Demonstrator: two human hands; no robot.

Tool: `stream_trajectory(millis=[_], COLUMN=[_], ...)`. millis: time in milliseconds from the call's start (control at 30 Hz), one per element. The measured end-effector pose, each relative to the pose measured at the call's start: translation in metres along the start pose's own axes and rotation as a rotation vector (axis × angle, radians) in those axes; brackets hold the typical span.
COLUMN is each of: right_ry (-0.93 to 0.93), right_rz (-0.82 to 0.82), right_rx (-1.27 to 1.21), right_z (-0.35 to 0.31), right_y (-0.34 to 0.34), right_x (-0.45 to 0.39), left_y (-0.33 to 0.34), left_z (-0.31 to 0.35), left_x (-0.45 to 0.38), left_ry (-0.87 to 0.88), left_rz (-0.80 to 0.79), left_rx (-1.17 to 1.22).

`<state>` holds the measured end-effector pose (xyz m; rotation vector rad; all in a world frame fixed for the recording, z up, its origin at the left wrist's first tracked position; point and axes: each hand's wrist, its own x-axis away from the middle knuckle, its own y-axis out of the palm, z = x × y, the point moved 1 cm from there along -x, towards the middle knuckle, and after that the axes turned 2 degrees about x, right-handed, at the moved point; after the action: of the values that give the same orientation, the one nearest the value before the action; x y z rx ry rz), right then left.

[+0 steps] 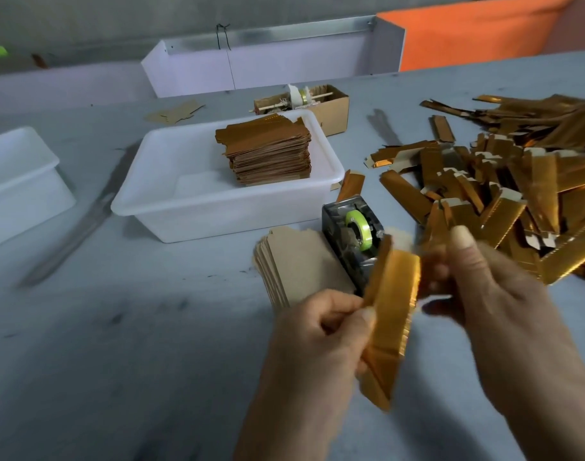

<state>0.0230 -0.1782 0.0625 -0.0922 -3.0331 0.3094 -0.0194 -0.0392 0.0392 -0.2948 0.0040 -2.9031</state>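
Note:
Both hands hold a long gold foil card strip [389, 311] in front of me, tilted on edge and blurred. My left hand [321, 331] pinches its left side between thumb and curled fingers. My right hand [477, 281] grips the strip's upper right end, thumb up. Just behind the strip stands a black tape dispenser [352, 234] with a green tape roll [359, 227]. A stack of plain brown cards [297, 264] lies to the dispenser's left.
A white tub [171, 201] holds a stack of folded gold pieces [267, 149]. A heap of loose gold strips [517, 181] covers the table's right side. Another white tub [15, 181] sits far left, a cardboard box [331, 108] behind, grey table between.

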Motion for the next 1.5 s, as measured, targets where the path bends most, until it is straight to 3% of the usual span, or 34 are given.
stream_trajectory(millis=[67,167,333,633,867,1100,1433,1500], right_ry=[-0.066,-0.022,0.083,0.119,0.129,-0.038,-0.09,-0.199], right_rz=[0.069,-0.016,-0.145,-0.177,-0.112,-0.017,0.063,0.081], right_rx=[0.115,0.223,0.245,0.244,-0.107,0.334,0.371,0.584], right_z=[0.002,0.011,0.024,0.024,0.021,0.028,0.039,0.037], right_y=[-0.008,-0.009,0.0,0.005,0.01,0.004,0.012,0.012], right_x=[-0.009,-0.024,-0.038,-0.045,-0.032,-0.016,-0.011,-0.011], left_y=[-0.01,-0.018,0.0,0.023,0.025,0.03,0.031,0.031], left_z=[-0.001,-0.005,-0.009,-0.018,-0.018,-0.014,-0.01,-0.01], left_x=[-0.007,-0.016,-0.019,-0.024,-0.022,-0.023,-0.026,-0.027], left_ry=[0.014,-0.036,-0.055,-0.142,-0.08,0.047,0.09,0.079], left_rz=[0.098,0.195,0.154,0.112,0.102,0.105,0.054,0.054], left_rx=[0.092,0.246,0.297,0.346,0.33,0.247,0.116,0.094])
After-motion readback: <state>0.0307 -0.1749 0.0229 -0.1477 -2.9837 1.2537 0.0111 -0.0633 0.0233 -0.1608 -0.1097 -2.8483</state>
